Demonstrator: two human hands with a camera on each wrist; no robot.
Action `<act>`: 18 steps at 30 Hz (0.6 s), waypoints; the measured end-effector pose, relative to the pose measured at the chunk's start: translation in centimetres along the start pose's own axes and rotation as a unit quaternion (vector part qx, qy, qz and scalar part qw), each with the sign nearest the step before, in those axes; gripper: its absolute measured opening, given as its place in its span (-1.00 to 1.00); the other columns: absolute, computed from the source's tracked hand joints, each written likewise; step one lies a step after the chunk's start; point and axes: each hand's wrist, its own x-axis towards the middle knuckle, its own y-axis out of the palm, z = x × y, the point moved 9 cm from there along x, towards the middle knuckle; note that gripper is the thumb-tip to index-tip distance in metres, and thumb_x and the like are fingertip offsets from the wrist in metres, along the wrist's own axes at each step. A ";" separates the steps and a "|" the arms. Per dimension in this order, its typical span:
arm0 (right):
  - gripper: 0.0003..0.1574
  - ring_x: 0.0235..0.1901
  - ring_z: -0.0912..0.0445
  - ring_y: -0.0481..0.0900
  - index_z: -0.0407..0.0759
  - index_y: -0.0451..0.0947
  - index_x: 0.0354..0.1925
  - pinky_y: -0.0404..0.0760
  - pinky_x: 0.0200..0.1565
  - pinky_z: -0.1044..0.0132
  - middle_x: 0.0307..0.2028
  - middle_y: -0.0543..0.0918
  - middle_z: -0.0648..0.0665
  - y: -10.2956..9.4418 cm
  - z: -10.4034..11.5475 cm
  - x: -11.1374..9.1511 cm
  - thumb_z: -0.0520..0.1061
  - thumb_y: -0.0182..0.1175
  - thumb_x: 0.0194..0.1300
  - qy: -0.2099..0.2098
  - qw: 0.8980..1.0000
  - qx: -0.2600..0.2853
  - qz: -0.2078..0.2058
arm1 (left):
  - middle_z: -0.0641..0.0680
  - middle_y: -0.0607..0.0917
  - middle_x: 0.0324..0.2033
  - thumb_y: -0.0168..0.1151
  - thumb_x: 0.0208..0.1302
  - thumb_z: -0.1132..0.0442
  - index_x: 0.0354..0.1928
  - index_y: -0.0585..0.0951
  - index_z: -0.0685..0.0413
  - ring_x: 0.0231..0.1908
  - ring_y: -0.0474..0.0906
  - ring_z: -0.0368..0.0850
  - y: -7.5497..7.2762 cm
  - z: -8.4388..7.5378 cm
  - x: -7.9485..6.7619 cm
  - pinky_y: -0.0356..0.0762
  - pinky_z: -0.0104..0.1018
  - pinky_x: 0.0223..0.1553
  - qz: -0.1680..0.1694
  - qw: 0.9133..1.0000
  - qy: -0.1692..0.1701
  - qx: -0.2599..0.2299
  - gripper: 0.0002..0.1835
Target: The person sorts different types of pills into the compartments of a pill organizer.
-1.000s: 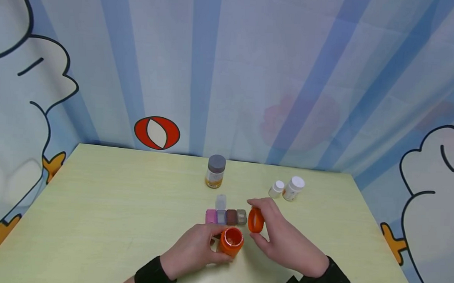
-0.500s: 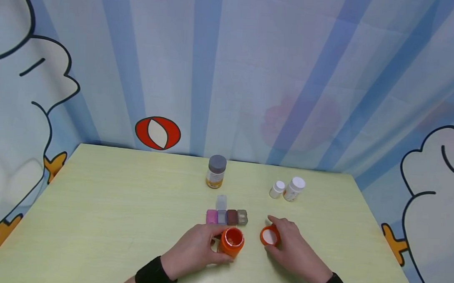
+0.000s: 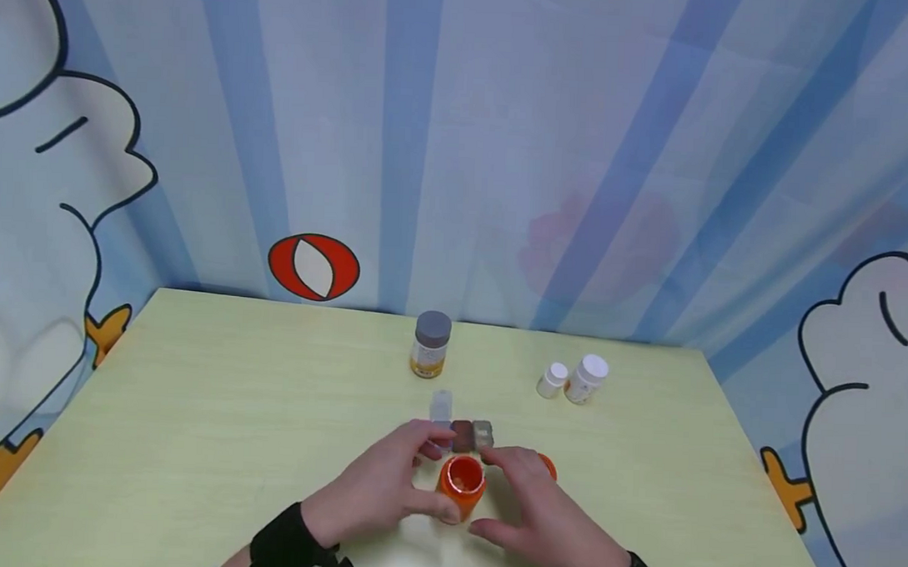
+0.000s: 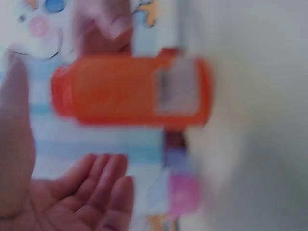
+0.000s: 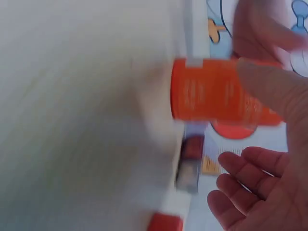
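Observation:
An orange bottle (image 3: 471, 501) with its mouth uncovered stands upright between my two hands in the head view. My left hand (image 3: 375, 489) is around its left side with fingers spread, the thumb close to the bottle. From the right, my right hand (image 3: 547, 520) reaches toward it, thumb and fingers apart. Both wrist views are blurred; they show the bottle (image 4: 120, 91) between loosely spread fingers. The orange cap (image 3: 548, 467) lies on the table, partly hidden behind my right hand. Behind the bottle is a pill organizer (image 3: 462, 435) with coloured compartments, one clear lid raised; its pink compartment (image 4: 184, 193) shows in the left wrist view.
A grey-lidded bottle (image 3: 431, 345) stands farther back on the pale table (image 3: 270, 377). Two white bottles, a small one (image 3: 551, 380) and a larger one (image 3: 587, 380), stand at the back right. A printed curtain (image 3: 473, 167) rises behind the table.
My right hand put the orange cap down on the table, let go and moved left toward the bottle. My left hand's fingers have loosened from the bottle and spread.

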 end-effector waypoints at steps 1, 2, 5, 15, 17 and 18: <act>-0.10 0.10 0.23 0.22 0.26 0.13 0.23 0.42 0.07 0.13 0.11 0.31 0.19 0.3 0.4 0.1 0.37 0.26 -0.03 -0.008 1.000 0.006 0.004 | -0.13 0.48 -0.03 0.33 -0.20 -0.31 0.14 0.34 -0.23 -0.05 0.41 -0.15 -0.9 0.0 0.1 0.47 -0.16 -0.05 -0.022 1.000 -0.002 -0.002 -0.20; -0.11 0.10 0.24 0.22 0.30 0.14 0.21 0.41 0.08 0.13 0.10 0.32 0.21 0.5 0.7 0.3 0.38 0.26 -0.04 -0.010 1.000 0.011 0.008 | -0.09 0.48 -0.02 0.32 -0.14 -0.28 0.14 0.35 -0.20 -0.06 0.42 -0.13 -1.9 0.1 0.2 0.48 -0.16 -0.07 -0.049 0.999 -0.004 0.006 -0.24; -0.18 0.05 0.25 0.26 0.34 0.18 0.16 0.42 0.06 0.14 0.04 0.36 0.22 1.2 1.1 0.7 0.34 0.28 -0.03 -0.012 0.999 0.029 0.013 | -0.02 0.51 -0.03 0.31 0.01 -0.14 0.13 0.39 -0.14 -0.08 0.43 -0.11 -4.0 0.9 0.4 0.50 -0.16 -0.08 -0.114 0.991 -0.028 0.057 -0.37; -0.26 -0.04 0.30 0.37 0.33 0.19 0.13 0.48 0.00 0.16 -0.02 0.40 0.25 -0.4 0.5 1.2 0.27 0.29 0.02 0.030 0.997 0.061 -0.031 | 0.04 0.60 -0.07 0.33 0.04 0.00 0.04 0.54 0.01 -0.03 0.46 -0.06 -3.0 2.7 1.8 0.43 -0.06 0.01 -0.096 0.983 -0.040 0.150 -0.50; -0.24 -0.05 0.31 0.37 0.34 0.16 0.14 0.49 -0.01 0.18 -0.01 0.36 0.26 -1.9 0.2 1.5 0.19 0.31 0.03 0.034 0.996 0.052 -0.059 | 0.01 0.62 -0.11 0.31 0.07 0.02 0.00 0.56 0.00 -0.05 0.47 -0.08 -3.0 2.7 1.9 0.44 -0.08 0.00 -0.104 0.982 -0.035 0.153 -0.56; -0.24 -0.06 0.30 0.37 0.33 0.17 0.14 0.50 -0.02 0.20 -0.01 0.33 0.25 -2.6 0.0 1.6 0.15 0.32 0.03 0.034 0.996 0.043 -0.072 | 0.00 0.62 -0.12 0.31 0.08 0.03 -0.01 0.57 0.00 -0.06 0.48 -0.09 -3.1 2.7 1.9 0.44 -0.09 -0.01 -0.108 0.981 -0.032 0.155 -0.58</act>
